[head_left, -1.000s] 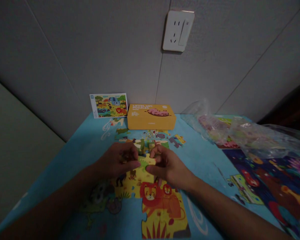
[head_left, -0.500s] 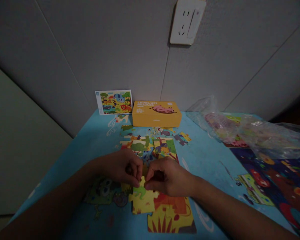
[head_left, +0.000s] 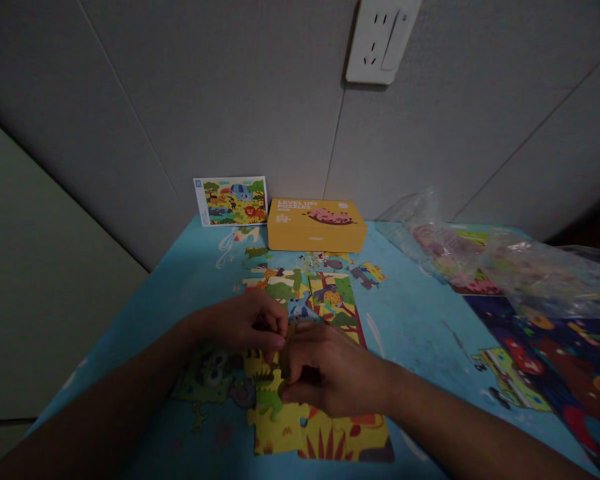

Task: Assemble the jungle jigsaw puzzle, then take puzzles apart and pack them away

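Observation:
A partly assembled animal jigsaw (head_left: 325,437) lies on the blue printed table cover (head_left: 410,320). My left hand (head_left: 240,325) pinches its fingers at the top of a yellow and green puzzle piece (head_left: 270,413) that sits at the jigsaw's left edge. My right hand (head_left: 325,373) is curled over the same spot, its fingertips pressed on the piece beside the left hand's. More joined pieces (head_left: 325,293) with trees and animals lie just beyond both hands.
A yellow puzzle box (head_left: 316,225) and a reference picture card (head_left: 231,200) stand against the wall. Clear plastic bags (head_left: 485,260) with pieces lie at the right, over a dark printed mat (head_left: 555,367). A wall socket (head_left: 380,40) is above.
Both hands drew nearer to me with the yellow and green piece and set it down at the jigsaw's lower left edge. The lion section is now hidden under my right hand.

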Tool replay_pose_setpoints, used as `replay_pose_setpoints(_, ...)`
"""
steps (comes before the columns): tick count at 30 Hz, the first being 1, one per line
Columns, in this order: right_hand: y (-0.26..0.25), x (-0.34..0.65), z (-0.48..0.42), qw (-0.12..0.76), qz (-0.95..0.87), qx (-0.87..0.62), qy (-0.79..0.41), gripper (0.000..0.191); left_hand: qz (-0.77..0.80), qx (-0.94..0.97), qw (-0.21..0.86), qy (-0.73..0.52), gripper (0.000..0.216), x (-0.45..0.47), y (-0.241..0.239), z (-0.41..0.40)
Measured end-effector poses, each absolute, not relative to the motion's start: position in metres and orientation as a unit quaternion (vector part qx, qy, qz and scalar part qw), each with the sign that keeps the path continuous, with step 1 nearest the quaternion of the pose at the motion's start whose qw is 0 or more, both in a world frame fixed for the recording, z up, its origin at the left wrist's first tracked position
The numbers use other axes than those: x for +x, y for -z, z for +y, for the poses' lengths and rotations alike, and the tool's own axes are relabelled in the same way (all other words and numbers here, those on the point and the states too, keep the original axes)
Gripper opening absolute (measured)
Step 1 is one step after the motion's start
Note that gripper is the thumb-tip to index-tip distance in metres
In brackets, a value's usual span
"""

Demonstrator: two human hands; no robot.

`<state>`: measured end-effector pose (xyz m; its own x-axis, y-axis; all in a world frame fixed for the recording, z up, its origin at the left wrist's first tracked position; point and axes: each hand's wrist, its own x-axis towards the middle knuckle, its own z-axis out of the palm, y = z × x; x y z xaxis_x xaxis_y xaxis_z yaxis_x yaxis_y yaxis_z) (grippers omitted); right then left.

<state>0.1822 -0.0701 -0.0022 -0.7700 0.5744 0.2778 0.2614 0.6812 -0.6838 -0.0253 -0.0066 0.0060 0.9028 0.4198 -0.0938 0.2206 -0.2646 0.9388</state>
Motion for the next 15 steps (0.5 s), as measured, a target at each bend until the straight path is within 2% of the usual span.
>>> replay_pose_setpoints(7,0.0005,0.1815,-0.0717,0.245,-0.9,-0.202,-0.299,0.023,0.2,0.768,0.6,-0.097,0.026,-0.0254,-0.0062,-0.005)
replay_pose_setpoints(13,-0.0015,0.1818,-0.071,0.219,-0.916,-0.18,-0.283,0.011,0.211,0.753,0.615,-0.1,0.028,-0.0268,-0.0038,-0.0036)
replay_pose_setpoints(15,-0.0027,0.1832,-0.0704,0.205,-0.922,-0.177,-0.277,0.015,0.21,0.75,0.62,-0.096,0.029,-0.0277,-0.0026,-0.0031)
